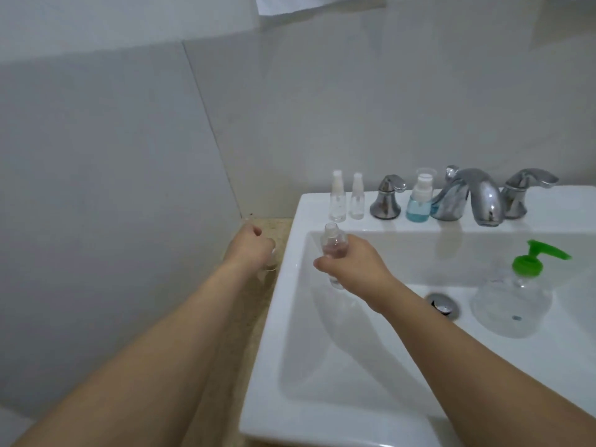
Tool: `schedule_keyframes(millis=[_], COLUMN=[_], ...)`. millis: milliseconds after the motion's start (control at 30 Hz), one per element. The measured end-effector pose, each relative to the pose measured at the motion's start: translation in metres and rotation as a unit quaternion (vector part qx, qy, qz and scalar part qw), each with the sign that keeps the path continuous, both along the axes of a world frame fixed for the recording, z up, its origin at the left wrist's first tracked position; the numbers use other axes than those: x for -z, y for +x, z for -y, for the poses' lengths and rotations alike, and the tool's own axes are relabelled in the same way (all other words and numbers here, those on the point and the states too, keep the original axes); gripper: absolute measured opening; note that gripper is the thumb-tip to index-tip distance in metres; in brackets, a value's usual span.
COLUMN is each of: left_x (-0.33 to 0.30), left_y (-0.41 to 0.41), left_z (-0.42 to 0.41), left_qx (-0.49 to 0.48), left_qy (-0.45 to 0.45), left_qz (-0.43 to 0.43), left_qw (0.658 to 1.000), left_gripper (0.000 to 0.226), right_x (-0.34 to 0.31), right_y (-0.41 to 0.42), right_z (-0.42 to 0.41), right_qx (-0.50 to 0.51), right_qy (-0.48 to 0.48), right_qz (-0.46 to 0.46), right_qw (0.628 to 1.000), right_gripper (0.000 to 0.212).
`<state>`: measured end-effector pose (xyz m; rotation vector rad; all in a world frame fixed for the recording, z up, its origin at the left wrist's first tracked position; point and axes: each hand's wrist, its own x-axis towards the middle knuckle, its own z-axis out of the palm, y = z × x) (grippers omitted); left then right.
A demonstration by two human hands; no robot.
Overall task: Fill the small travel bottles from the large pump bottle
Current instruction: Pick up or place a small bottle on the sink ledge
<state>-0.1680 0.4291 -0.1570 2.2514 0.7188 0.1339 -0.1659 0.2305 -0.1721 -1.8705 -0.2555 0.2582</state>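
My right hand [351,269] grips a small clear travel bottle [335,245] with its neck uncapped, held upright over the left part of the sink basin [338,366]. My left hand [250,250] is curled over the counter left of the sink and holds a small whitish piece, likely the bottle's cap with its tube [269,266]; I cannot make it out clearly. Two capped clear travel bottles [338,201] [357,201] stand on the sink's back ledge. The large clear pump bottle with a green pump [522,285] stands inside the basin at right.
A small bottle of blue liquid [419,204] stands on the ledge between the left tap handle [387,198] and the chrome spout [474,198]. A second handle [522,191] is at far right. The drain [442,303] lies mid-basin. A speckled beige counter [258,317] borders the sink.
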Motion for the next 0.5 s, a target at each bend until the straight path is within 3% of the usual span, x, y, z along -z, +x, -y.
schedule_keyframes(millis=[100, 167, 367, 500], left_x=[0.015, 0.02, 0.019, 0.0], left_y=[0.015, 0.021, 0.026, 0.021], left_z=[0.0, 0.0, -0.001, 0.004], left_qx=[0.021, 0.043, 0.103, 0.044], left_qy=[0.058, 0.106, 0.247, 0.197], left_qz=[-0.04, -0.065, -0.155, -0.08], left_qw=[0.997, 0.991, 0.951, 0.976], left_gripper=[0.064, 0.068, 0.009, 0.026], right_x=[0.008, 0.012, 0.018, 0.015], right_y=[0.011, 0.017, 0.019, 0.012], right_z=[-0.006, -0.008, -0.007, 0.007], right_qx=[0.001, -0.003, -0.02, -0.039], right_qy=[0.009, 0.004, -0.001, -0.003], right_qz=[0.005, 0.005, -0.005, -0.026], right_qw=[1.0, 1.0, 1.0, 0.999], right_gripper=[0.02, 0.021, 0.029, 0.023])
